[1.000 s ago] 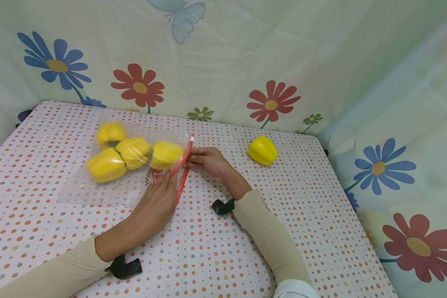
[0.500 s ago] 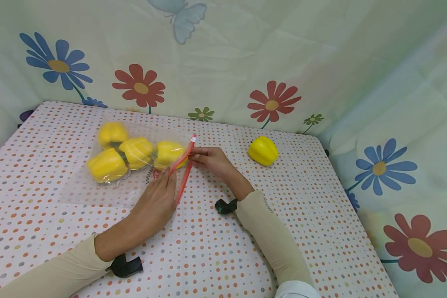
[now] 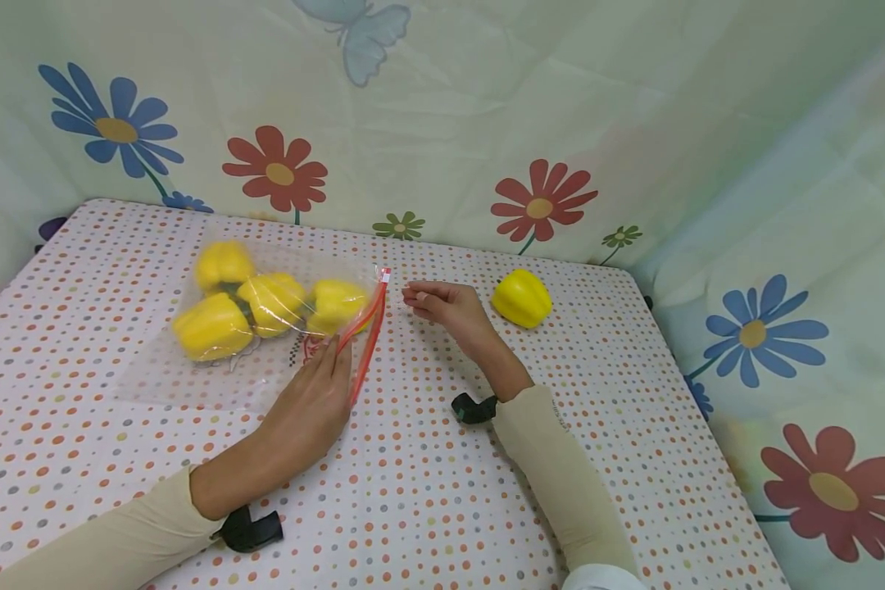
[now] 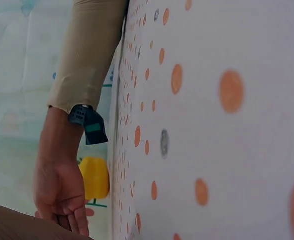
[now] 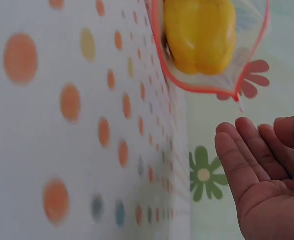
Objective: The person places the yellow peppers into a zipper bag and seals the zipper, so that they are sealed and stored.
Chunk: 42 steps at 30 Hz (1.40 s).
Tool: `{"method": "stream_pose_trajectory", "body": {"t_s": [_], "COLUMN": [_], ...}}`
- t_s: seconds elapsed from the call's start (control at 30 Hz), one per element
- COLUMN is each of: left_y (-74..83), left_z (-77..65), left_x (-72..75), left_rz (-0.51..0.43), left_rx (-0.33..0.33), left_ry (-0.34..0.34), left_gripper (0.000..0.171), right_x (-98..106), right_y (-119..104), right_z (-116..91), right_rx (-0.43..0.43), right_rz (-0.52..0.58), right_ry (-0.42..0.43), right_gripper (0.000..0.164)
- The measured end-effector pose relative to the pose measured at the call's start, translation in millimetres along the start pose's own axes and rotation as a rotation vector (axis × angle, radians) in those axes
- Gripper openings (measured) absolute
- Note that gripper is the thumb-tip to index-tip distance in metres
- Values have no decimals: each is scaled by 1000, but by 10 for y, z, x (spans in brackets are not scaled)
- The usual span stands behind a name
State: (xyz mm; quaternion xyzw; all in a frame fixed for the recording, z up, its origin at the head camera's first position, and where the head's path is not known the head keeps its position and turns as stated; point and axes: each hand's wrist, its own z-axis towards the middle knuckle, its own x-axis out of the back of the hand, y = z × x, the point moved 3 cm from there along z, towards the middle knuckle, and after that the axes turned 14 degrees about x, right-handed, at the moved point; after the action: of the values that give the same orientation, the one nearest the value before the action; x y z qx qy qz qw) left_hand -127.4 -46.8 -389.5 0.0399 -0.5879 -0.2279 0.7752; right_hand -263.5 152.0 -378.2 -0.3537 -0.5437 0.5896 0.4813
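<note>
A clear zip bag with a red zip edge lies on the left half of the table, with several yellow bell peppers inside. My left hand holds the bag's upper lip at its near side; the thumb is hidden. The mouth gapes toward the right, and in the right wrist view a pepper shows through it. Just right of the mouth, my right hand is in the air, holding nothing, fingers extended. Beyond it, one loose yellow bell pepper rests on the table.
A dotted cloth covers the table. A flower-printed curtain hangs behind the table and along its right side. Black wrist devices sit at both sleeves. Something dark shows past the table's left edge.
My right hand has let go of the bag's edge and moved right, toward the loose pepper. The left hand has stayed almost still at the bag mouth.
</note>
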Motion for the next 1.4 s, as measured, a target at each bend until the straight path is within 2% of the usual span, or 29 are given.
{"method": "stream_pose_trajectory", "body": {"t_s": [0.2, 0.37, 0.53, 0.67, 0.8, 0.97, 1.13, 1.23, 1.4], "left_y": [-3, -1, 6, 6, 4, -6, -8, -9, -11], "left_z": [3, 0, -8, -5, 4, 5, 5, 5, 1], "left_x": [0, -10, -6, -16, -27, -32, -32, -31, -30], "left_rz": [19, 19, 21, 23, 19, 22, 28, 36, 37], "left_rx": [-5, -16, -26, -18, -11, -7, -13, -15, -13], "left_ry": [14, 23, 32, 23, 15, 9, 13, 13, 4], "left_gripper": [63, 64, 63, 62, 63, 64, 64, 64, 64], "right_x": [250, 426, 636, 843, 1065, 1284, 1450, 1515, 1552], "right_y": [-85, -146, -237, -293, -308, -294, -210, -140, -27], "right_z": [-62, -152, -261, -338, -409, -497, -565, -578, -561], "right_rx": [63, 98, 197, 278, 308, 273, 196, 134, -10], "right_rz": [24, -15, -51, -95, -190, -281, -372, -377, -301], "right_ry": [39, 69, 108, 169, 261, 402, 522, 550, 517], "right_gripper": [35, 36, 37, 37, 36, 40, 41, 42, 52]}}
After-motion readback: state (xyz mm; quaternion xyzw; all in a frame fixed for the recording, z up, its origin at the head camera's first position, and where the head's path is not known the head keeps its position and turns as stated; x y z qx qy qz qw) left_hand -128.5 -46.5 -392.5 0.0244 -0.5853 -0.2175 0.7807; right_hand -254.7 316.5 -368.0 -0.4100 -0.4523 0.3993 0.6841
